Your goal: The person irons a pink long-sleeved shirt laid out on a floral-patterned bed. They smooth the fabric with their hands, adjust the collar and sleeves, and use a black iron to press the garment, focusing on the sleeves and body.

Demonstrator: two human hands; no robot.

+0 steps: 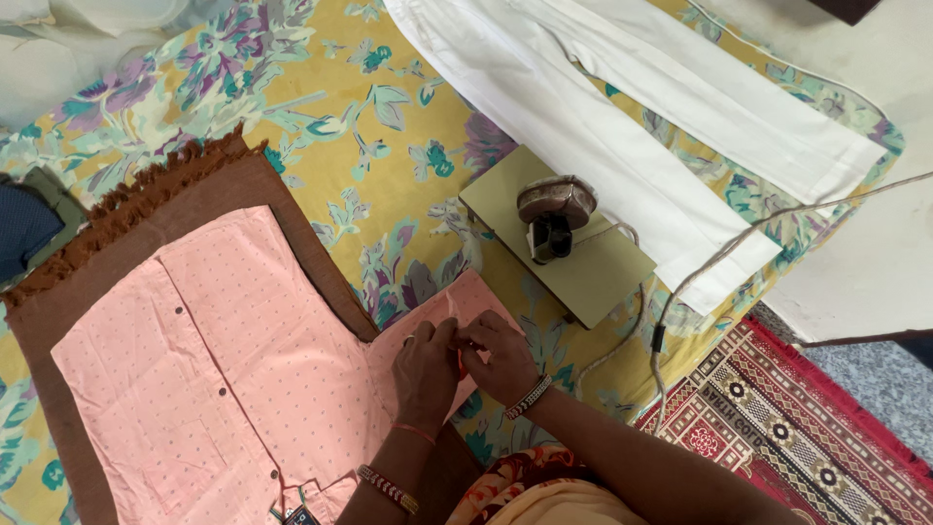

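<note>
Both hands pinch the pink shirt's [224, 379] sleeve cuff: left hand [425, 372] and right hand [499, 358] closed on it. The iron [554, 216] rests at one o'clock. Apparently smoothing; next calls for flattening.

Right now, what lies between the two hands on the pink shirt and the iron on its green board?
In the head view, only the flowered yellow cloth lies between the hands on the pink shirt and the iron on its green board.
</note>
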